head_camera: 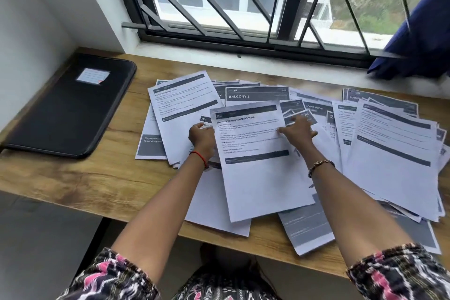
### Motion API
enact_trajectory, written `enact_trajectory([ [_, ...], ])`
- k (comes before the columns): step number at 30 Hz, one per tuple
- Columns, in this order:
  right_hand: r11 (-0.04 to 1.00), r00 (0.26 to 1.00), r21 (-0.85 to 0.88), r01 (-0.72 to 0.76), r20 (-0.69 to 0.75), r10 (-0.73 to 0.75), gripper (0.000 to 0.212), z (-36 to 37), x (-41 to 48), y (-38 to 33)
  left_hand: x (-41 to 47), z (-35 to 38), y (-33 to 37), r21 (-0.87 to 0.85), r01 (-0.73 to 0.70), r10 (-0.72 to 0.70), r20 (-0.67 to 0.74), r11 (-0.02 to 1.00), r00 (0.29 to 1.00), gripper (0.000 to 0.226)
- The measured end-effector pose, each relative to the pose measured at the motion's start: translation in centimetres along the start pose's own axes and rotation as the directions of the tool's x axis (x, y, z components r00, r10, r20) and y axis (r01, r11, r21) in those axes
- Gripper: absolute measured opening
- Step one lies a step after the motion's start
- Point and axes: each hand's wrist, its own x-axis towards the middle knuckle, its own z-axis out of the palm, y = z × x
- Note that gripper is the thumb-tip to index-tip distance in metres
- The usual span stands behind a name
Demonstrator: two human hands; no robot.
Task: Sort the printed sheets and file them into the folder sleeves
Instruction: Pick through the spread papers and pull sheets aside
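Wooden counter [73, 178] ran beneath a barred window [288, 7], strewn with printed sheets [389, 153] in a loose overlapping fan, and a closed black folder [70, 105] lay well apart at the left (a small label on its cover). Of the two hands, the left hand [201, 136] gripped the left edge of the top sheet [255, 178], fingers tucked beneath it. The right hand [298, 129] lay with fingers spread at that sheet's right edge, thumb on the paper.

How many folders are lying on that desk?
1: a closed black folder at the left end of the desk, apart from the spread printed sheets. Another could lie hidden under those sheets.
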Motion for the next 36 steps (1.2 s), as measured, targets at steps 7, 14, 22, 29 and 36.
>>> enact_trajectory([
  [7,0.888,0.965,0.433,-0.154,0.257,0.042,0.008,0.0,-2.3,-0.7,1.4,-2.5,1.0,0.008,-0.071,0.071,-0.036,0.997,0.997,0.026],
  [14,0.838,0.928,0.480,-0.258,0.366,0.076,0.022,2.3,-5.3,-1.0,1.1,-5.0,0.2,0.237,-0.225,0.230,0.006,0.945,0.973,0.023],
  [22,0.862,0.945,0.433,-0.262,0.294,0.140,0.020,4.2,-7.4,-0.9,1.6,-6.6,-1.4,0.477,-0.289,0.281,0.089,0.830,0.956,0.033],
  [29,0.892,0.963,0.393,-0.222,0.232,0.138,0.015,4.9,-7.8,-1.0,1.8,-7.0,-1.2,0.491,-0.307,0.290,0.113,0.815,0.950,0.017],
  [36,0.878,0.979,0.456,-0.146,0.195,0.061,0.014,4.9,-7.6,-2.4,2.1,-7.7,-0.4,0.326,-0.300,0.281,0.104,0.897,0.954,0.020],
])
